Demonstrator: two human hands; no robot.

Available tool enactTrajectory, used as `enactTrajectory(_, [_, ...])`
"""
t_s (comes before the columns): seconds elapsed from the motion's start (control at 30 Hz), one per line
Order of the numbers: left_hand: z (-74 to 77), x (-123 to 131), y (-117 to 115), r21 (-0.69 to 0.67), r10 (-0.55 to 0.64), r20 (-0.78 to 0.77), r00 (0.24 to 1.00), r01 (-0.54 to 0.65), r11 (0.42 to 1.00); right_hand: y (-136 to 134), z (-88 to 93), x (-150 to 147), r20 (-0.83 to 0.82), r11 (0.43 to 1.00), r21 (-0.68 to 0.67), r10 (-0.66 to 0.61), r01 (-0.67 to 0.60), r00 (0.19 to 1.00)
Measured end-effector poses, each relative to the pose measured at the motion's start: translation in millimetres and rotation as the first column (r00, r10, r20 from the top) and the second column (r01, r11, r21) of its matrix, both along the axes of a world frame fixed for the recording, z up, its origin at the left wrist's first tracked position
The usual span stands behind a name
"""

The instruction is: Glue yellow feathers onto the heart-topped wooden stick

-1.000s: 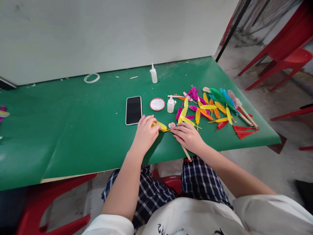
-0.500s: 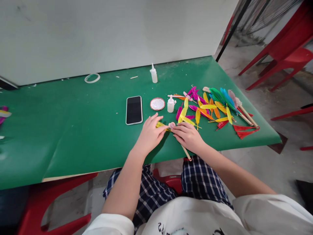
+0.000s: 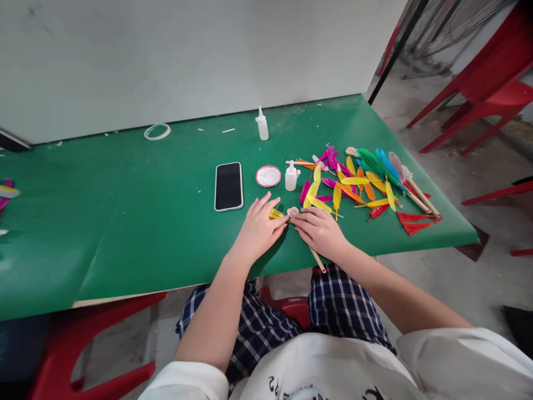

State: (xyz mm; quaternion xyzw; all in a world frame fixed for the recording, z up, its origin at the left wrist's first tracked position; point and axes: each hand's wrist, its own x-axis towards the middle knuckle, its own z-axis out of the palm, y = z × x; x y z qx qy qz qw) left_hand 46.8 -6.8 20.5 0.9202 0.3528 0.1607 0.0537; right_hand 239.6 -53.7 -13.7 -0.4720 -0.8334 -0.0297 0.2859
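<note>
My left hand (image 3: 260, 226) has its thumb and fingertips closed on a yellow feather (image 3: 275, 213), which shows partly behind the fingers. The feather's inner end lies against the pale pink, rounded head (image 3: 292, 212) of a wooden stick (image 3: 318, 260). Over that stick my right hand (image 3: 320, 232) is closed, fingers curled, with the lower stick jutting out under the palm toward the table's front edge. Both sets of fingertips nearly meet at the pink head. How the feather joins the head is hidden by the fingers.
Beyond my hands stand a small white squeeze bottle (image 3: 291, 179), a round red-rimmed lid (image 3: 268, 176) and a phone (image 3: 229, 186). Loose coloured feathers (image 3: 353, 181) spread to the right, near feathered sticks with red tassels (image 3: 416, 223). Another bottle (image 3: 262, 126) and a tape ring (image 3: 157, 131) are farther back.
My left hand has shifted slightly right, its fingertips closer to the pink head, and less of the feather shows. The right hand and stick have hardly moved.
</note>
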Motion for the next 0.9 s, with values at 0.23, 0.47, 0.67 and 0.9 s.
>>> enactTrajectory(0.23, [-5.8,-1.8,3.6,-0.028,0.024,0.023,0.999,-0.023,0.999,0.9,0.4,-0.7,-0.017,1.000,0.007,-0.011,0.012,1.000])
enactTrajectory(0.47, [-5.5,-1.1,6.1,-0.049,0.039,0.032,0.999,-0.037,0.998,0.0,-1.1,1.6,-0.071,0.999,-0.043,-0.012,0.009,0.997])
enactTrajectory(0.67, [-8.1,-7.9,13.6,-0.084,0.167,0.107,0.980,-0.158,0.984,-0.8,-1.1,3.2,-0.102,0.999,-0.016,-0.033,0.032,0.994])
enactTrajectory(0.9, [-12.5,-14.3,26.1,-0.365,0.523,0.320,0.790,-0.406,0.838,-3.1,0.3,3.2,-0.014,1.000,0.004,-0.019,0.019,1.000])
